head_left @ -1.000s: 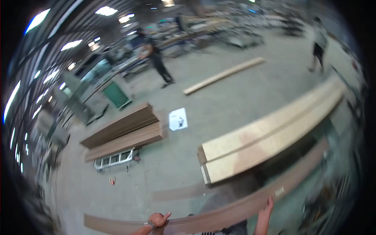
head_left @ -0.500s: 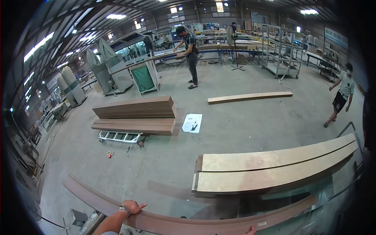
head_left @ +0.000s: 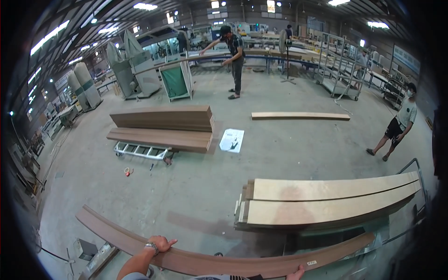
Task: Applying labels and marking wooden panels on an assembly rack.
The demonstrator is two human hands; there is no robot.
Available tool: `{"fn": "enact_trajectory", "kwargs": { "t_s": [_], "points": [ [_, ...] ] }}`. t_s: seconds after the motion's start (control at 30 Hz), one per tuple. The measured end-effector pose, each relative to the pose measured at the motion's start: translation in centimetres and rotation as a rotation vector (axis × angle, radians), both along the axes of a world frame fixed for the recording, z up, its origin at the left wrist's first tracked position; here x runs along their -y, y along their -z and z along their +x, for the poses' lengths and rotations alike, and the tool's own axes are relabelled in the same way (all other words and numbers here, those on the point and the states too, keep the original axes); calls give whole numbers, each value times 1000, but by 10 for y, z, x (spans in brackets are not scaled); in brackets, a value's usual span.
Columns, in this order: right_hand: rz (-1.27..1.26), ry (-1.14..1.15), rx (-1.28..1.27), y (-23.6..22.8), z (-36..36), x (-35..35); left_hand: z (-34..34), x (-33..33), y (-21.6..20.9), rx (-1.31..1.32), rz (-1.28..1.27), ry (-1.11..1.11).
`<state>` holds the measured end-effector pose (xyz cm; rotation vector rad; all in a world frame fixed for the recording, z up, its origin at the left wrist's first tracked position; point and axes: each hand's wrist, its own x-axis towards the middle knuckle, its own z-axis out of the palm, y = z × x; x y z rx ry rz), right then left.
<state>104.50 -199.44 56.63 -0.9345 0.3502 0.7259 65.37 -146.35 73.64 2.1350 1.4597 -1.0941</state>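
Observation:
A long reddish-brown wooden board (head_left: 224, 264) stretches across the lower part of the view, with a small white label (head_left: 311, 262) near its right part. My left hand (head_left: 162, 243), a watch at its wrist, grips the board's left half from above; its thumb points right along the wood. Lower down, my right hand (head_left: 296, 273) holds the near edge beside the label, with most of it cut off by the frame's lower edge. Just beyond the board's right half lies a stack of pale-faced boards (head_left: 326, 200).
Brown boards (head_left: 161, 137) are stacked on a low white trolley (head_left: 142, 150). A printed sheet (head_left: 231, 141), a tape roll (head_left: 127, 172) and a long pale plank (head_left: 301, 116) lie on the floor. One person (head_left: 233, 58) works at a green-sided stand (head_left: 176, 83); another (head_left: 399, 123) stands at right.
The view has shifted slightly. The person at right has turned and stepped; the far worker has stretched an arm out to the left. My hands keep their places on the board.

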Motion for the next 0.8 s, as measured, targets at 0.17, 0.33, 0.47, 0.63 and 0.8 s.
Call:
{"fn": "enact_trajectory", "kwargs": {
  "t_s": [0.17,0.33,0.47,0.63,0.8],
  "points": [
    [41,117,47,81,10,-31,-16,-20,9,19,4,-39],
    [78,237,79,147,19,-52,-13,-25,-1,16,-7,-32],
    [48,252,-20,155,10,-60,-16,-20,-3,1,12,-46],
    [-109,392,-135,171,8,-44,5,-10,-15,-20,41,-17],
    [-117,298,-69,152,10,-53,8,6,-26,-92,73,-63]
  ]
}}
